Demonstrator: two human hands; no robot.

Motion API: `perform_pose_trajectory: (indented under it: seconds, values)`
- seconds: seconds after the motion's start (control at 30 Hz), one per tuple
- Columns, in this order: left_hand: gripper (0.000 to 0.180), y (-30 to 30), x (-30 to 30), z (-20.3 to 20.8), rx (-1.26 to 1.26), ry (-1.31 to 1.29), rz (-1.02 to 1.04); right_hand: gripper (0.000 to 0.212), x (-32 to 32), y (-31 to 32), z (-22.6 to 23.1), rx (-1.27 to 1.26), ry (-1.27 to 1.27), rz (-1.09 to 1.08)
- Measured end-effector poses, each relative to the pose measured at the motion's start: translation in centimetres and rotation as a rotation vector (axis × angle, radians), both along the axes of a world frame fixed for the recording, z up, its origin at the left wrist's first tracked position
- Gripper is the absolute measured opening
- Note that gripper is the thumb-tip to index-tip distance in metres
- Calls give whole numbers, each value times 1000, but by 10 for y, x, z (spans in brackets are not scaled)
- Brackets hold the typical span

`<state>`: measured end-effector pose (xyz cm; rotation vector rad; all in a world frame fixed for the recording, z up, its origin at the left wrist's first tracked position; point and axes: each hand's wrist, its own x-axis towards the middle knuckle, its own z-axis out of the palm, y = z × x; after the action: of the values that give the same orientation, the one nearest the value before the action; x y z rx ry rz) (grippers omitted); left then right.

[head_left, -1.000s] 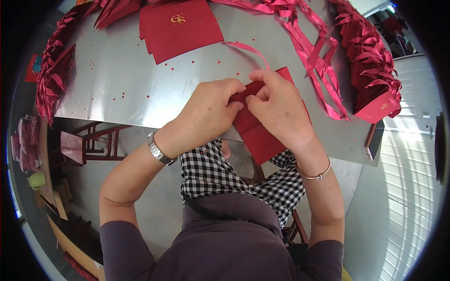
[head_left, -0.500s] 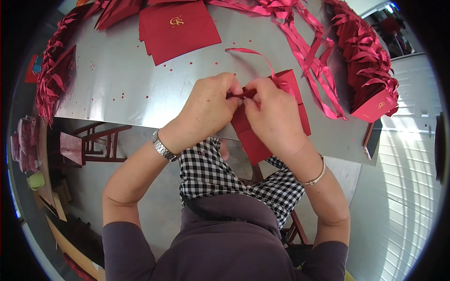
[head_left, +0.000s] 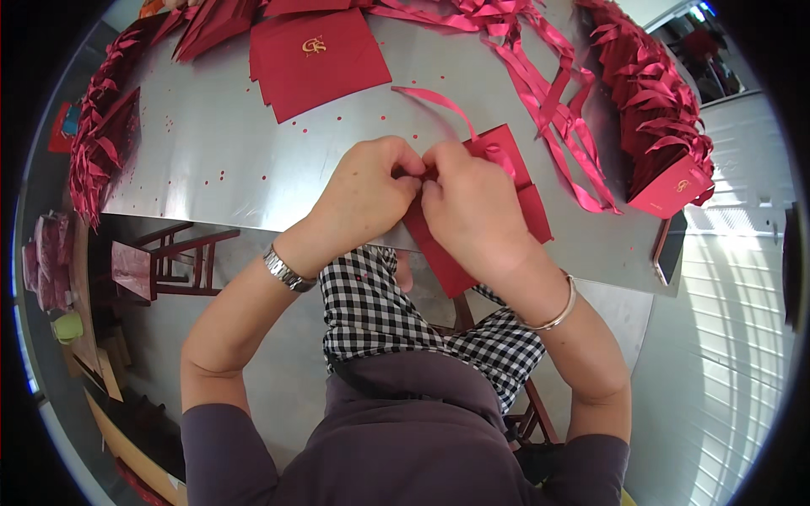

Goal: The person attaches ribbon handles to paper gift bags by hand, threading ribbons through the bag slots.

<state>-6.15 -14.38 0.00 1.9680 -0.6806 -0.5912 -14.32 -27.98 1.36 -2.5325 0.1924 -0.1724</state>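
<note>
At the table's near edge, my left hand (head_left: 367, 185) and my right hand (head_left: 472, 211) meet with their fingertips pinched together. Beneath my right hand is a small red paper bag (head_left: 533, 211), tilted and reaching past the table edge. My right hand holds the bag by its upper left edge. What my left thumb and finger pinch there is small and mostly hidden. A pinkish-red ribbon (head_left: 443, 101) rises from the bag's top, its loose end curving left over the table.
Flat red bags (head_left: 325, 72) lie stacked at the far side of the metal table (head_left: 219, 143). Loose ribbons (head_left: 553, 93) trail right of centre. Rows of ribboned bags line the left (head_left: 101, 126) and right (head_left: 654, 110). A phone (head_left: 671, 249) lies at the right edge. A wooden stool (head_left: 135, 270) stands left.
Both hands and the bag have shifted slightly left. The fingertips remain pinched together at the bag's edge, and the loose ribbon end has moved left with the bag.
</note>
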Motion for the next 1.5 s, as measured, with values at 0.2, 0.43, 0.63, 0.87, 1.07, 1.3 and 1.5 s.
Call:
perform_pose_trajectory:
  seconds: [0.2, 0.43, 0.63, 0.87, 1.07, 1.3, 1.5]
  values:
    - [15, -5, -1, 3, -25, 7, 2, 13, -3, -6, -14, -165, -159, 51]
    - [14, -3, -2, 0, -39, 33, -49, 13, -6, -7, -21, -269, -176, 99]
    - [17, -5, 4, 4, -153, 144, -124, 21, -18, -16, -18, -53, -259, 3]
    - [19, -18, 34, 27, 25, 12, -566, 21, -32, -12, -11, -152, -295, -15]
    - [9, -25, 34, 16, -25, -360, -623, 21, -32, -13, -18, -271, -435, 77]
    - [8, -24, 32, 3, 54, -543, -537, 54, -60, 10, 8, -666, -350, 92]
    - [7, -20, 37, -7, 63, -587, -529, 57, -80, -15, -2, -338, -446, 2]
